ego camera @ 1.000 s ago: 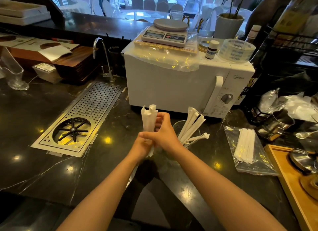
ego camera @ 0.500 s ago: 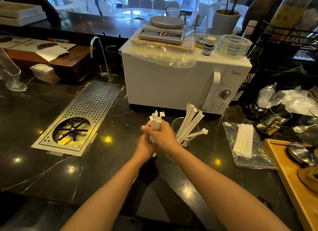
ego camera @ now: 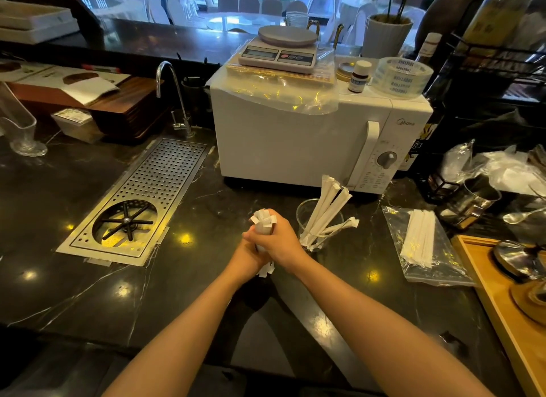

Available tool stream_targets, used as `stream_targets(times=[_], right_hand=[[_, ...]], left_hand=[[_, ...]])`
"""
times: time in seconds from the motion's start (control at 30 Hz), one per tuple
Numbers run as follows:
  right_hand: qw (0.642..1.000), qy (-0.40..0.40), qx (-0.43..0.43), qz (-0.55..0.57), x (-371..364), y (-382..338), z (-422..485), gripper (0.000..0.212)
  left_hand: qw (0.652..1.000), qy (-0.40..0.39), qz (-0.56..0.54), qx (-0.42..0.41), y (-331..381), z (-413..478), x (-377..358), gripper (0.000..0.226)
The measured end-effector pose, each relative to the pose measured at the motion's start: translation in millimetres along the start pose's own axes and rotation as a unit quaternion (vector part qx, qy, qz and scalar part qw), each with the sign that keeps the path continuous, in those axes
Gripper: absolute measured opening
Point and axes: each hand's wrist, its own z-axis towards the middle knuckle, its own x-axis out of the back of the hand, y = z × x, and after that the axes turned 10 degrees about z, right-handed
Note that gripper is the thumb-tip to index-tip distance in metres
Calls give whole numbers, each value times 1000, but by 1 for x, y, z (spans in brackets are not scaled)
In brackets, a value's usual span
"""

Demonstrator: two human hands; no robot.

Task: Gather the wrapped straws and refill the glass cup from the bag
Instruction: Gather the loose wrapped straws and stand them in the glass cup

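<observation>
Both hands clasp one upright bundle of white paper-wrapped straws over the dark counter. My right hand wraps the bundle from the right, my left hand grips it lower down; only the frayed top ends and a few bottom ends show. Just to the right stands the glass cup with several wrapped straws leaning in it. Further right lies the clear plastic bag holding more wrapped straws.
A white microwave with a scale on top stands behind the cup. A perforated metal rinser tray and tap sit to the left. A wooden tray, metal jug and crumpled plastic crowd the right side.
The bundle has dropped lower within my hands, so less of its top sticks out. Both hands have closed more tightly around it, staying left of the cup.
</observation>
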Motion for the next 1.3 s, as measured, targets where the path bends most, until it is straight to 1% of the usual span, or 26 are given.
stream_targets(times=[0.07, 0.17, 0.27, 0.4, 0.57, 0.7, 0.77, 0.83, 1.0, 1.2, 1.3], right_hand=[[1000, 9, -8, 4, -1, 2, 0, 18], [999, 18, -32, 7, -3, 3, 1, 5], [999, 28, -39, 4, -5, -2, 1, 14], [999, 35, 2, 10, -1, -20, 4, 26], [995, 65, 68, 16, 13, -58, 8, 26], [990, 77, 117, -7, 33, -88, 10, 36], [987, 90, 130, -5, 43, -99, 12, 37], [985, 105, 136, -7, 53, -104, 14, 36], [982, 142, 124, -31, 73, -101, 18, 35], [984, 157, 73, -34, 85, -79, 23, 31], [985, 160, 47, -40, 88, -69, 24, 30]], left_hand=[[1000, -7, -20, 1, 0, -1, 1, 42], [998, -47, -26, -13, -3, -2, 5, 47], [997, -76, -15, -10, -2, -3, 13, 44], [997, -67, -8, -41, 17, -4, 23, 46], [993, -54, -6, -102, 52, 2, 33, 41], [989, -58, -17, -137, 84, 10, 32, 34], [987, -63, -26, -147, 99, 14, 28, 31], [985, -72, -39, -155, 110, 17, 23, 33], [985, -97, -63, -129, 122, 25, 6, 37], [985, -120, -53, -112, 113, 36, -14, 42], [986, -137, -27, -93, 105, 41, -21, 41]])
